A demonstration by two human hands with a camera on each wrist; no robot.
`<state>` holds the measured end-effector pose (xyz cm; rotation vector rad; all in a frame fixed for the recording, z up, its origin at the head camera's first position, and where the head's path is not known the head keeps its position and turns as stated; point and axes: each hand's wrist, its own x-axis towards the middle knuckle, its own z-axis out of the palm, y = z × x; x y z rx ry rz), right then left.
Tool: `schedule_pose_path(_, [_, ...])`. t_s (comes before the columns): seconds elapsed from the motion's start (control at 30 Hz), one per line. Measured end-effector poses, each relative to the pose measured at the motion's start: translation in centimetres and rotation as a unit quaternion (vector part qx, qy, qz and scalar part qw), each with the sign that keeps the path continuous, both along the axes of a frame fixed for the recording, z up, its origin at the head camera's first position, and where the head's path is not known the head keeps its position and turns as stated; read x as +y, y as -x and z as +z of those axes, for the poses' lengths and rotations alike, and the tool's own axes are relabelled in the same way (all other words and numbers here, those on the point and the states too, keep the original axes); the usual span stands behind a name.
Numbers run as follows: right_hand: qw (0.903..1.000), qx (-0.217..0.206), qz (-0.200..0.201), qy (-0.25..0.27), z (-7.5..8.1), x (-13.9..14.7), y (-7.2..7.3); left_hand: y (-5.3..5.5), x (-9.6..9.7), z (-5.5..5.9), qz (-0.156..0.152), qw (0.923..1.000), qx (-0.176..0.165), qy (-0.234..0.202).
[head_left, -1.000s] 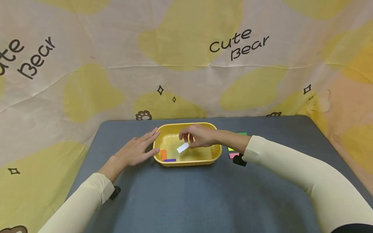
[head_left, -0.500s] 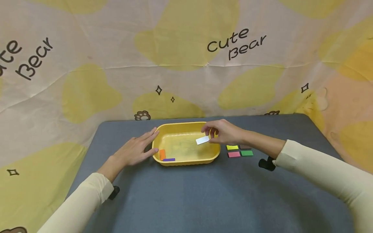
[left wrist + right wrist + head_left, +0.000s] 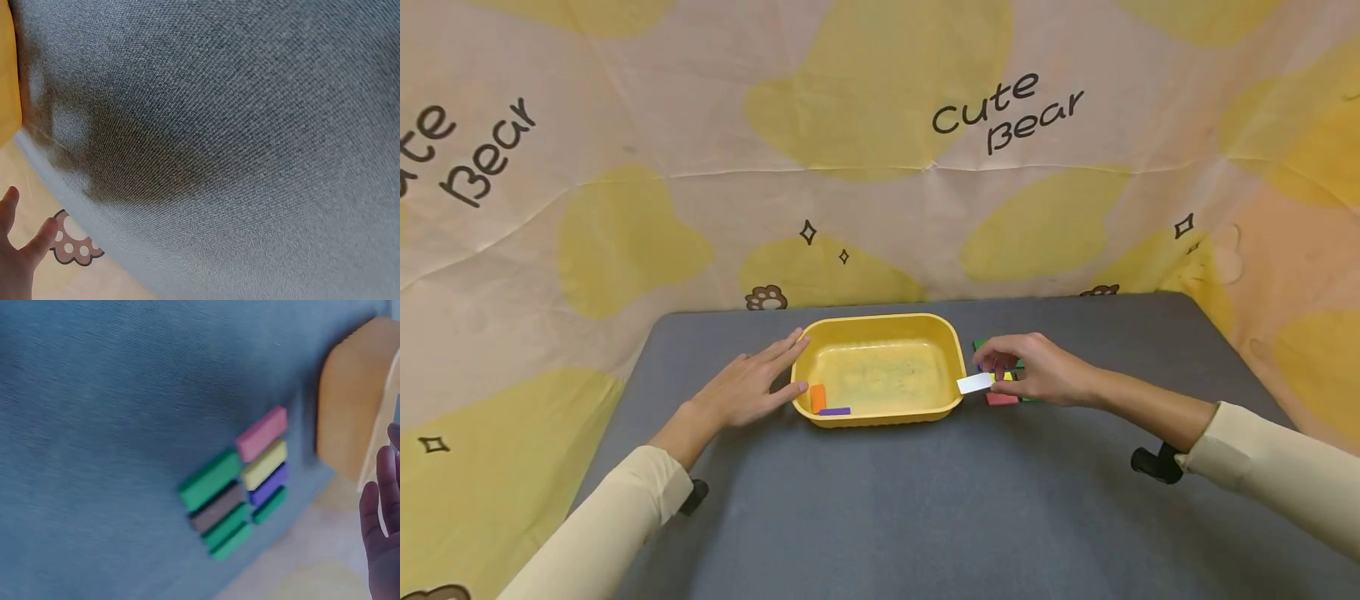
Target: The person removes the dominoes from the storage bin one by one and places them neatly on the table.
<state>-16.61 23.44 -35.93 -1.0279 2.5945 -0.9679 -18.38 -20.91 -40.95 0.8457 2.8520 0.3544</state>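
Note:
My right hand pinches a white rectangular block by its right end, just over the right rim of a yellow plastic tub. On the tub's left rim rests my left hand, fingers straight and spread. Inside the tub, an orange block and a purple block lie in the near left corner. In the right wrist view the fingers of my right hand overlap the tub's edge, and the white block is mostly cut off there. Only the fingertips of my left hand show in the left wrist view.
Right of the tub, two rows of coloured blocks lie on the grey cloth-covered table, partly under my right hand. They include a pink block, a yellow block, a brown block and several green ones. A patterned curtain hangs behind.
My right hand has carried the white block rightward, from over the middle of the tub to its right rim. My left hand stays on the left rim.

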Motion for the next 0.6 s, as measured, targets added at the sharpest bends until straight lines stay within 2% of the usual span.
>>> schedule_pose_path(0.17, [0.9996,0.010,-0.025,0.004,-1.6,2.0,-0.7,0.1,0.0,-0.1,-0.005,1.0000,0.008,0.000])
schedule_pose_path(0.4, [0.9980,0.049,-0.031,-0.024,-3.9,4.0,-1.5,0.1,0.0,-0.2,-0.009,0.9999,0.014,-0.003])
schedule_pose_path(0.6, [0.9990,0.008,-0.026,-0.036,-5.3,5.1,-2.1,0.0,0.0,0.0,-0.004,1.0000,0.008,-0.002])
